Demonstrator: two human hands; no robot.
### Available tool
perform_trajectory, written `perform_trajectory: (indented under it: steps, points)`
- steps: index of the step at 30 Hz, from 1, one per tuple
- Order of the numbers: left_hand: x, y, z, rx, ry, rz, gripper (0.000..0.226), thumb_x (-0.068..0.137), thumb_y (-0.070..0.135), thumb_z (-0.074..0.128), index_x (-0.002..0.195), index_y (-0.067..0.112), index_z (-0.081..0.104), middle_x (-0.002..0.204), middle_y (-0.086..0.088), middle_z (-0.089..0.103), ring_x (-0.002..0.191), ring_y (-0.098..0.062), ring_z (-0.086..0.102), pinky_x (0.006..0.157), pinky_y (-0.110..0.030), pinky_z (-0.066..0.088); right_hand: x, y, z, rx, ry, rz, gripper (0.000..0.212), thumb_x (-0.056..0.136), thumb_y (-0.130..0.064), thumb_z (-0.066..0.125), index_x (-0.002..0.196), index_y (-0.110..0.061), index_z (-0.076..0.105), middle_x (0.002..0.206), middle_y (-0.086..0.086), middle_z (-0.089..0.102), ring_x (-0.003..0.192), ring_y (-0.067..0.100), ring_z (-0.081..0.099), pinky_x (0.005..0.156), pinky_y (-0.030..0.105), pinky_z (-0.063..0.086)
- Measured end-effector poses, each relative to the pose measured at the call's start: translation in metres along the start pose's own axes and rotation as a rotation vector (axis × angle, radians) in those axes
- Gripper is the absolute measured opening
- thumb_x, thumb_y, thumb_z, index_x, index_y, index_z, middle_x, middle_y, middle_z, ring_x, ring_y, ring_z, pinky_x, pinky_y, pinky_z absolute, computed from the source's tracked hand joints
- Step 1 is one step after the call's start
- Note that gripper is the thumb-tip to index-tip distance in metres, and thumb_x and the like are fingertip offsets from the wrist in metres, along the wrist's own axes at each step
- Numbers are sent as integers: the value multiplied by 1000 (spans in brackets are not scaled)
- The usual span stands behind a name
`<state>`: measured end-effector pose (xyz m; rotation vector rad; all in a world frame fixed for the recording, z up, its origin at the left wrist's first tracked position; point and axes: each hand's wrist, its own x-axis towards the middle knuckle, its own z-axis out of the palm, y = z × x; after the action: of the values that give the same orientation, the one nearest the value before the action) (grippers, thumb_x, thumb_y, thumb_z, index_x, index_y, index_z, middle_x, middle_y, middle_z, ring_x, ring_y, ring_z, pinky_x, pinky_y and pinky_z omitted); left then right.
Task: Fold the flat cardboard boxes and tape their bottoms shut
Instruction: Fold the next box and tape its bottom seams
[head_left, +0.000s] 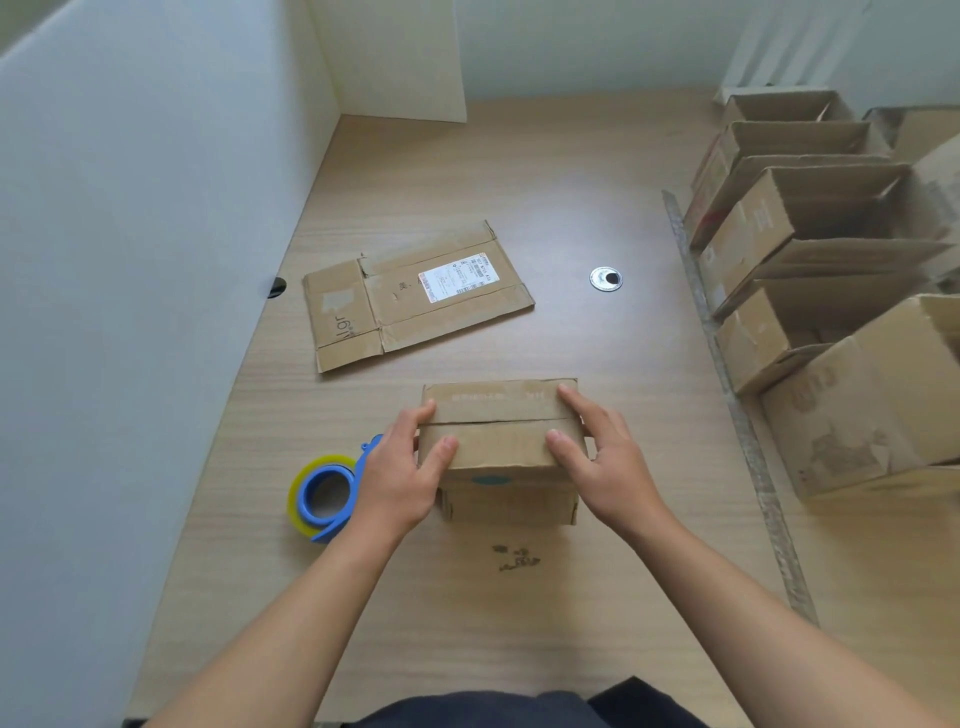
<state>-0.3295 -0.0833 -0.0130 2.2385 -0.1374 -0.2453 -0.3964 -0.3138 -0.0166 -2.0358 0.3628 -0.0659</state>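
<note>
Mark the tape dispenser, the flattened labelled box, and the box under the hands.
Blue plastic tape dispenser (306, 499): head view, blue ring.
Flattened brown cardboard box with white label (405, 306): head view, centre panel.
Folded brown cardboard box (498, 444): head view, near top flap.

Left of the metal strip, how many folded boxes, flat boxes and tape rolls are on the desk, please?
Folded cardboard box: 1
Flat cardboard box: 1
Tape roll in blue dispenser: 1
Total: 3
</note>
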Motion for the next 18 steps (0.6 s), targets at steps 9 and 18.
perform_trajectory:
  steps: [9, 18]
  points:
    - [-32, -20, -18, 9, 32, 42, 44, 90, 29, 72, 131, 23, 57, 122, 19, 56, 104, 5, 54, 88, -7, 39, -29, 4, 13, 40, -49, -52, 53, 95, -32, 64, 135, -57, 38, 127, -25, 44, 115, -12, 45, 95, 18, 43]
    - [-58, -53, -34, -8, 73, 10, 42, 87, 34, 75, 122, 42, 53, 123, 28, 52, 113, -1, 57, 89, -23, 50, -52, 15, 48, 67, -161, -58, 61, 96, -31, 65, 137, -60, 31, 136, -23, 39, 123, -17, 37, 100, 12, 42]
